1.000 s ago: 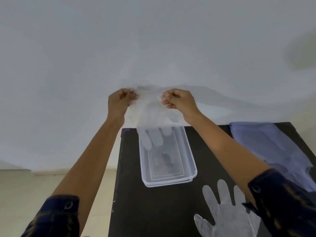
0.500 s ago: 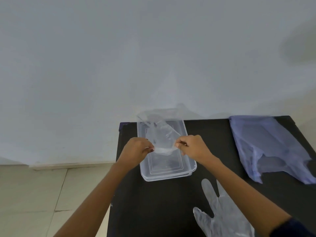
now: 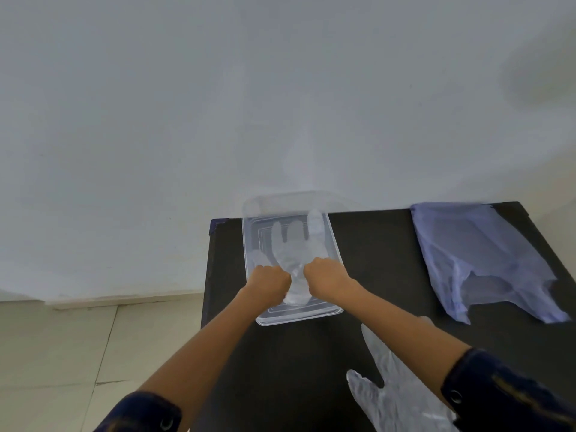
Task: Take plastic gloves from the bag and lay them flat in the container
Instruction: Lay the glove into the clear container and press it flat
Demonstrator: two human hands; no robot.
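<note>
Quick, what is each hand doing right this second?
Left hand: closed, gripping the cuff end of the glove in the container.
Right hand: closed, gripping the same glove's cuff on the other side.

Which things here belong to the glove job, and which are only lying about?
Belong to the job:
- clear container
- glove in the container, held by left hand and right hand
- second glove on the table
- purple bag

Lying about:
- nothing besides the black table

Bare table (image 3: 377, 244) lies open between container (image 3: 338, 311) and bag (image 3: 473, 254); a loose glove (image 3: 402, 397) covers the near corner.
</note>
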